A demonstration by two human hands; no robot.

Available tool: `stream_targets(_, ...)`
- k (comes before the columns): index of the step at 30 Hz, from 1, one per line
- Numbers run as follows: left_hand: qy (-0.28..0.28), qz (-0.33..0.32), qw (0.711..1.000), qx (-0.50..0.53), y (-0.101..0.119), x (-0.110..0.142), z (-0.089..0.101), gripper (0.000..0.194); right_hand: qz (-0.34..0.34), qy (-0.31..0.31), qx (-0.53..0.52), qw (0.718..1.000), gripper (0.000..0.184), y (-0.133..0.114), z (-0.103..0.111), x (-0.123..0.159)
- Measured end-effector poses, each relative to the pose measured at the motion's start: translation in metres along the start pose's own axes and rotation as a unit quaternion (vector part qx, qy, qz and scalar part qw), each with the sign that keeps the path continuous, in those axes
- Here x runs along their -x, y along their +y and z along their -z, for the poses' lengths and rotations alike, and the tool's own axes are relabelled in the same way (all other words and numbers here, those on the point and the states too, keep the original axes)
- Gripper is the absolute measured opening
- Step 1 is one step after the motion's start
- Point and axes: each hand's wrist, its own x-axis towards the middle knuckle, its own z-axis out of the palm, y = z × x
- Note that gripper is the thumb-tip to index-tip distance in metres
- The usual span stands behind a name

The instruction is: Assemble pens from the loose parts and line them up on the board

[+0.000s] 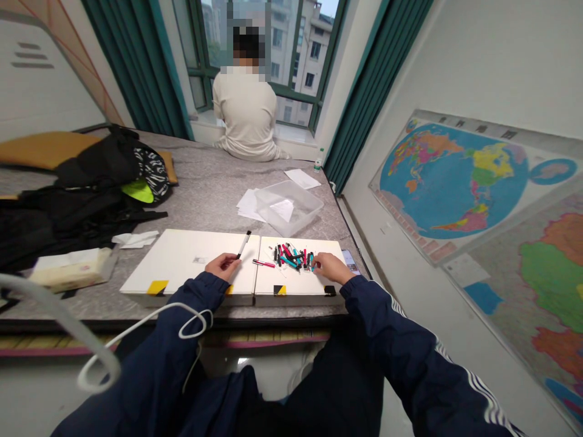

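My left hand is closed in a pinch on the lower end of a pen with a pale barrel and black ends, tilted up to the right. Just right of that hand, a red-and-white pen lies across the white boards near their seam. My right hand has its fingertips drawn together at the right edge of a pile of pen parts in black, red and teal. A small teal piece shows at those fingertips; whether they grip it is unclear.
White boxes or boards with yellow and black tape form the work surface. Behind them are a clear plastic bin and papers. Tissues and black clothing lie left. A white cable crosses my left sleeve. A person sits by the window.
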Motion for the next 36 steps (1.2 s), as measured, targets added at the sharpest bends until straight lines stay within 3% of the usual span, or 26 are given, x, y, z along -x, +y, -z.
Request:
stream_targets(6, 0.011, -0.004, 1.0, -0.002, -0.004, -0.001, -0.001, 0.034, -0.009, -0.009, -0.002, 1.0, 0.016, 0.009, 0.0, 0.003)
stream_targets(11, 0.003, -0.004, 1.0, -0.012, -0.005, -0.001, -0.001, 0.034, 0.009, 0.033, -0.016, 0.999, 0.025, 0.006, 0.002, 0.003)
stream_targets(15, 0.0, -0.001, 1.0, -0.009, -0.001, 0.001, 0.001, 0.033, 0.007, 0.026, -0.008, 1.0, 0.028, 0.004, -0.001, 0.003)
stream_targets(21, 0.008, -0.002, 1.0, 0.004, -0.002, 0.0, 0.0, 0.032, -0.04, 0.118, -0.028, 0.992, 0.026, 0.018, -0.006, 0.004)
stream_targets(28, 0.005, -0.001, 1.0, 0.004, 0.0, -0.001, 0.0, 0.032, -0.05, 0.078, -0.021, 0.995, 0.02, 0.028, -0.011, -0.001)
stream_targets(36, 0.008, 0.003, 1.0, 0.0, 0.002, 0.0, 0.0, 0.033, 0.001, 0.058, 0.003, 0.998, 0.03, 0.003, -0.002, 0.003)
